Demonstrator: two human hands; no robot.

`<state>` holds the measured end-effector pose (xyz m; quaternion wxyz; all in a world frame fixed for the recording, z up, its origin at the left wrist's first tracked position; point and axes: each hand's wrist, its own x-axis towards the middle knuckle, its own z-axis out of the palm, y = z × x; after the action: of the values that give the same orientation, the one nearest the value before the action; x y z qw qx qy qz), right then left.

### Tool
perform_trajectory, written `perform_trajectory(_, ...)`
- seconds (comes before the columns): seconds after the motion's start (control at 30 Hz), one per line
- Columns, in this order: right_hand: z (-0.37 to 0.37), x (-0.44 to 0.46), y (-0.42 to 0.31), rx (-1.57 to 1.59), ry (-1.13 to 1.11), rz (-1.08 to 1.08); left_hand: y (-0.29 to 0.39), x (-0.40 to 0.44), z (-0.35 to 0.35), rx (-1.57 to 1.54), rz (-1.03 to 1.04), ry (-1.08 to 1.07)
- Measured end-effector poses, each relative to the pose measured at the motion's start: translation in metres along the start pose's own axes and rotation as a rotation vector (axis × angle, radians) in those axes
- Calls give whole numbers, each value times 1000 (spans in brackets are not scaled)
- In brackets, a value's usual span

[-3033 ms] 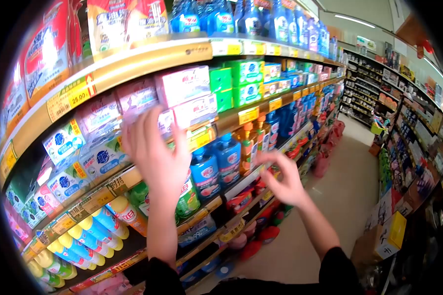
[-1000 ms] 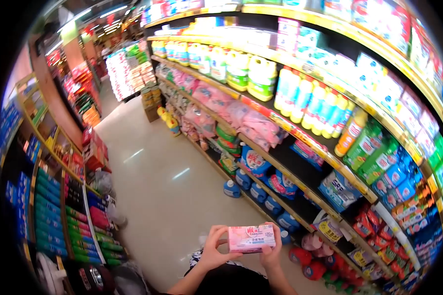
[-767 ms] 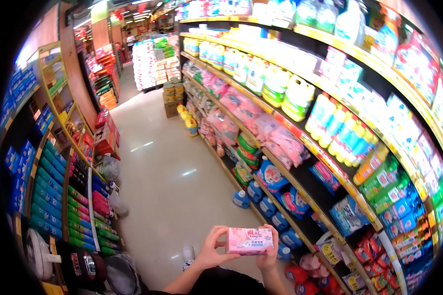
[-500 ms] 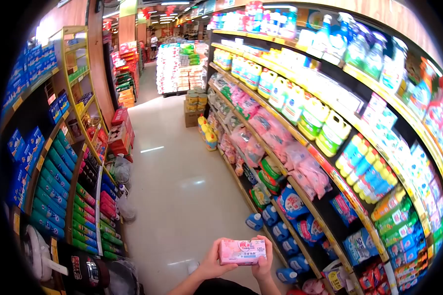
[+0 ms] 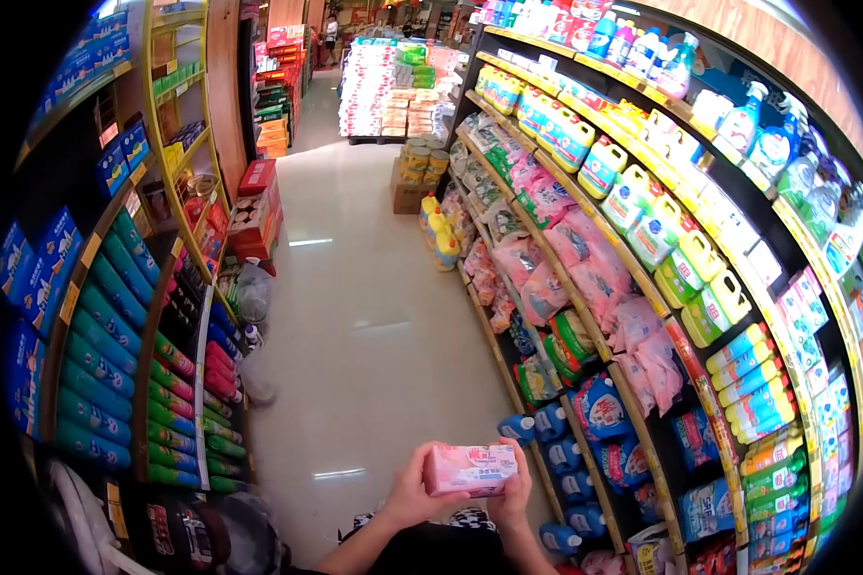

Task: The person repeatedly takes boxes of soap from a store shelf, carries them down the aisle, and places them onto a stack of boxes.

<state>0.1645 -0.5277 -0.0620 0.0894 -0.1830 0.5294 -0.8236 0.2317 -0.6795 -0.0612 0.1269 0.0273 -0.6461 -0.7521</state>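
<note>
Both hands hold a small pink-and-white printed package (image 5: 474, 470) in front of my body, at the bottom middle of the head view. My left hand (image 5: 416, 494) grips its left end, the thumb along the lower edge. Around the right end closes my right hand (image 5: 514, 487). The package is level, its broad printed side facing me, and a pink end face shows on the left. Nearest to my right hand are blue detergent bottles (image 5: 563, 453) on the low shelf.
Tall shelves (image 5: 676, 331) on the right carry jugs, pink bags and bottles. Left shelves hold teal cylindrical packs (image 5: 94, 374) and blue boxes (image 5: 58, 254). Along the aisle floor (image 5: 355, 259) stand red boxes (image 5: 255, 216), yellow bottles (image 5: 441, 240) and stacked goods (image 5: 369, 86). A person (image 5: 331, 36) is far off.
The view has shifted left and slightly down, so the shelves and aisle appear further right. The package has tilted, now showing its left end; both hands still hold it.
</note>
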Motion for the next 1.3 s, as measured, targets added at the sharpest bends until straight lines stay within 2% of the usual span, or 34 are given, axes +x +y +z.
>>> perform_trajectory(0.37, 3, 118, 66, -94, -163, 29, -25, 90, -50, -32, -12, 168)
perform_trajectory(0.5, 9, 186, 55, -107, -270, 51, -20, 145, -53, -48, 0, 233)
perform_trajectory(0.6, 7, 239, 58, -79, -335, 54, -18, 188, -57, -53, 81, 277)
perform_trajectory(0.77, 2, 317, 65, 112, -571, 158, -15, 249, -67, -113, 166, 412)
perform_trajectory(0.87, 16, 354, 69, 179, -655, 245, -16, 268, -81, 2, 226, 459)
perform_trajectory(1.0, 18, 386, 108, 194, -758, 229, -27, 290, -99, -58, 197, 599)
perform_trajectory(1.03, 24, 389, 111, 143, -674, 263, -25, 297, -103, -53, 185, 611)
perform_trajectory(1.13, 38, 413, 118, 178, -667, 340, -24, 316, -119, -16, 177, 628)
perform_trajectory(1.3, 65, 453, 148, 171, -665, 312, -33, 351, -162, 0, 185, 620)
